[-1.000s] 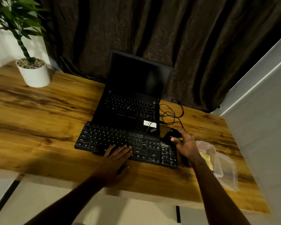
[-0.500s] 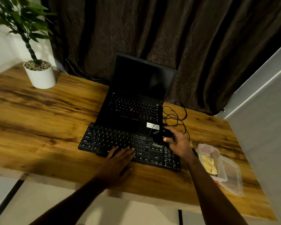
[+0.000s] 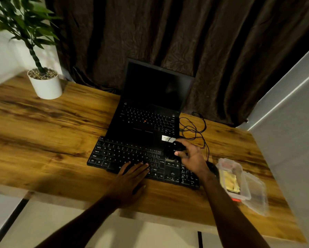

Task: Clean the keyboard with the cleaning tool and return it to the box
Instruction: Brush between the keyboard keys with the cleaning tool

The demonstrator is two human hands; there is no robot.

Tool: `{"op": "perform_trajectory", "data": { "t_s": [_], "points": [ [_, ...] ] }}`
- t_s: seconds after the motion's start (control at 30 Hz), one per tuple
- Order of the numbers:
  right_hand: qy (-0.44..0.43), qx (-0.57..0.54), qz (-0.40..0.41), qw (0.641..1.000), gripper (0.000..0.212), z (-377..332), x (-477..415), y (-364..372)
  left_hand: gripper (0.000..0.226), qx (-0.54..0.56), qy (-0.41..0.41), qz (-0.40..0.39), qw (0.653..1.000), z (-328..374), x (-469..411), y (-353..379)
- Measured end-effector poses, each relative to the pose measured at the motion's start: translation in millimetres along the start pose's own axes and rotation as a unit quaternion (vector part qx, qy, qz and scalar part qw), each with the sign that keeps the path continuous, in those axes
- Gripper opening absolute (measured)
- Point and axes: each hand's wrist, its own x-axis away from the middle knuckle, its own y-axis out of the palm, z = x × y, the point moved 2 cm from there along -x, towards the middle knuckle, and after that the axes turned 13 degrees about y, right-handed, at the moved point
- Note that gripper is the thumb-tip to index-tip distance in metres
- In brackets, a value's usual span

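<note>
Head view: the black keyboard [image 3: 132, 154] lay across the middle of the frame on the wooden bench [image 3: 48, 140], its far edge touching the open laptop [image 3: 150, 111]. The left hand [image 3: 132, 174] lay flat with straight fingers on the keyboard's near rows, pinning it. The right hand [image 3: 193, 158] curled its fingers round the dark, rounded cleaning tool [image 3: 174, 149], which sat over the keys right of centre; whether it touched them was too dark to tell. The clear plastic box [image 3: 245, 191] stood open at lower right, just beside the keyboard's end, with yellow contents inside. A loose cable [image 3: 194, 129] coiled behind the right hand. To do the cleaning well, I judged the tool should travel row by row with light pressure while the flat hand stopped the keyboard sliding, and should steer clear of the cable.
</note>
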Motion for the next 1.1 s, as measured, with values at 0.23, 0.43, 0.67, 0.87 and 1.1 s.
{"op": "perform_trajectory", "data": {
  "t_s": [0.23,0.43,0.67,0.87,1.1],
  "points": [
    [-0.007,0.003,0.050,0.999,0.048,36.3,12.8,-45.0,0.058,-0.007,0.003,0.002,1.000,-0.6,0.4,0.5],
    [-0.020,-0.003,0.045,0.999,0.044,27.7,13.3,-32.7,0.059,-0.005,-0.003,-0.002,1.000,0.4,0.9,1.3],
    [-0.014,-0.034,0.020,0.999,0.047,17.1,14.7,-31.5,0.059,-0.003,-0.002,-0.007,1.000,-0.6,1.1,1.5],
    [0.031,0.012,0.052,0.998,0.044,63.4,18.5,-58.9,0.058,0.000,0.000,-0.001,1.000,0.0,1.5,2.3],
    [-0.008,0.022,0.042,0.999,0.046,41.7,17.4,-39.7,0.059,0.000,0.003,0.006,1.000,-1.2,0.7,3.4]
  ]
}}
